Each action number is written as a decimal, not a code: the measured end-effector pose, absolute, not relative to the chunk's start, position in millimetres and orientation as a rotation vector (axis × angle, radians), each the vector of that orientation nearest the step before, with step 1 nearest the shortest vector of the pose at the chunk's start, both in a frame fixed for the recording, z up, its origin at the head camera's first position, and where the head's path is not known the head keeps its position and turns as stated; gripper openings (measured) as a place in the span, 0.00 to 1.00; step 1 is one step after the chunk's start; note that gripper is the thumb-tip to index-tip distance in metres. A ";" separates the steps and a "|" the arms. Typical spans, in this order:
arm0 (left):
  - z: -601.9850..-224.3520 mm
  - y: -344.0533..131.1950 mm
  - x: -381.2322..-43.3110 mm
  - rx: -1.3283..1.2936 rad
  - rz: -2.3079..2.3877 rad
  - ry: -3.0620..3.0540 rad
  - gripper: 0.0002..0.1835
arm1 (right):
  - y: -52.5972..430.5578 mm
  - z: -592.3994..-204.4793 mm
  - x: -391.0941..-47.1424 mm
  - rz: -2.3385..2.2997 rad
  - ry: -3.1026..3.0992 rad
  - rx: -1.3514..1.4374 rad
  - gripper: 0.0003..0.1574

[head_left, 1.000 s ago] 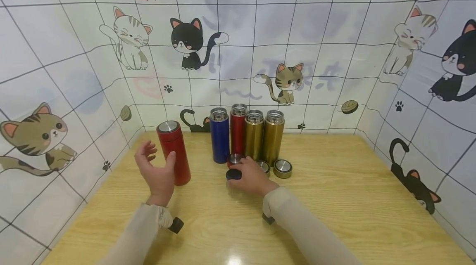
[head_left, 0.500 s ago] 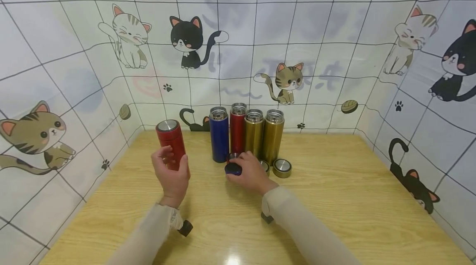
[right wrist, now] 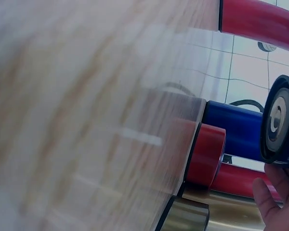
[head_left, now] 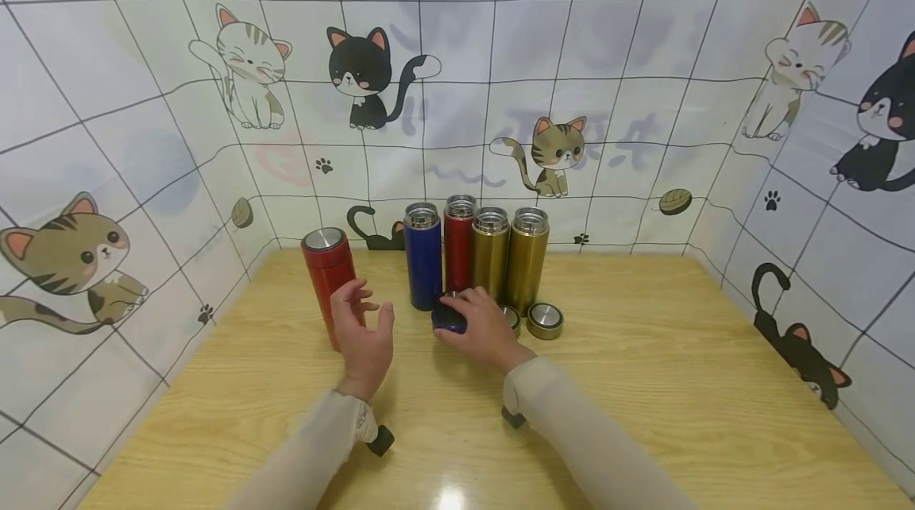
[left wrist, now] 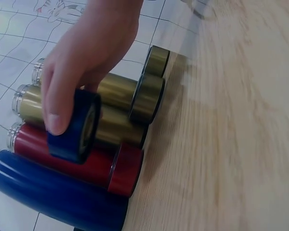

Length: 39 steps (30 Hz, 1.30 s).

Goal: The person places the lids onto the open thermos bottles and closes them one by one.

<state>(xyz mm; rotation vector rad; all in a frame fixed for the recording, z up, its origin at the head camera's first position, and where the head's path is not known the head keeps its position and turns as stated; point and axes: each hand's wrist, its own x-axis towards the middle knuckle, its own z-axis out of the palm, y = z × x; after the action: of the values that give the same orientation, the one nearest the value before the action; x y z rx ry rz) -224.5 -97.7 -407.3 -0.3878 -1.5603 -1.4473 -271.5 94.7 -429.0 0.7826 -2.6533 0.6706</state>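
My right hand (head_left: 486,333) pinches a blue flask lid (head_left: 449,321) between thumb and fingers. In the left wrist view that blue lid (left wrist: 74,130) is off the table, its underside tipped to one side. The open blue flask (head_left: 424,268) stands just behind it. Fingers of my left hand (head_left: 364,347) are spread and loosely bent, with nothing in them, in front of the capped red flask (head_left: 329,280). A red lid (right wrist: 207,156) sits on the table at the foot of the flasks; in the head view it is hidden behind the right hand and blue lid.
Beside the blue flask stand an open red flask (head_left: 459,248) and two open gold flasks, one left (head_left: 489,256) and one right (head_left: 527,260). Two gold lids, the outer one (head_left: 545,322) in plain sight, lie before them. A cat-patterned sheet (head_left: 457,129) encloses the wooden table (head_left: 643,367).
The left hand has moved right, from beside the capped red flask to in front of it. The right hand has raised the blue lid slightly toward the blue flask.
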 end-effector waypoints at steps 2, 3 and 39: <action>-414.3 -96.2 -231.7 -0.374 -1.414 -1.601 0.27 | 95.4 -429.0 -271.4 0.679 -2.633 0.780 0.36; -417.7 -95.6 -235.3 -0.362 -1.403 -1.621 0.27 | 95.6 -428.9 -271.3 0.683 -2.622 0.780 0.37; -441.8 -89.2 -312.8 -0.233 -1.445 -2.100 0.48 | 93.0 -424.8 -263.8 0.835 -2.307 0.737 0.41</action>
<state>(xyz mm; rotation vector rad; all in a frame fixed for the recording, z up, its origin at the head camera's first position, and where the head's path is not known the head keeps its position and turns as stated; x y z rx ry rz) -312.8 -89.2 -441.8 -0.2326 -2.1003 -1.4453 -263.8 93.0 -424.8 0.7366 -2.3072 0.8346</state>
